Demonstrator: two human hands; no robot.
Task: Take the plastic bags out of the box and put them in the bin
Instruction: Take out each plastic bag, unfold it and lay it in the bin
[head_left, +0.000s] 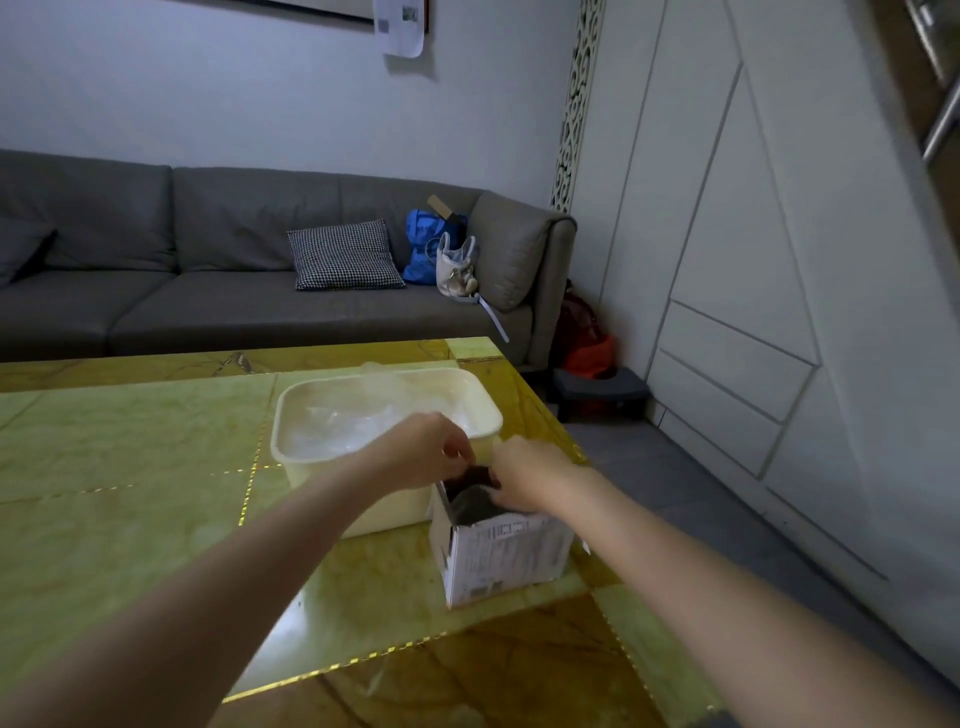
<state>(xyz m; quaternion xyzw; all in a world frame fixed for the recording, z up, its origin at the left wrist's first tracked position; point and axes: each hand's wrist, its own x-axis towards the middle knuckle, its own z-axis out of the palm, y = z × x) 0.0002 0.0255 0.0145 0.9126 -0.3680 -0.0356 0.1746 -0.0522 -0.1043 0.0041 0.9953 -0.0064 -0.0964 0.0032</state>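
A small white printed cardboard box (504, 561) stands open near the table's right edge. Inside it shows a dark grey plastic bag (470, 504). My right hand (530, 478) reaches into the box from the right, its fingers curled round the bag's top. My left hand (431, 452) hovers over the box's far left corner with fingers curled down at the bag's dark upper edge; whether they pinch it is hidden. Just behind the box sits the cream plastic bin (280, 431), holding crumpled clear plastic bags (353, 415).
The box and bin stand on a glossy yellow-green stone table (130, 493). A grey sofa (208, 291) with a checked cushion and bags runs along the far wall. The floor and white wall panels lie to the right.
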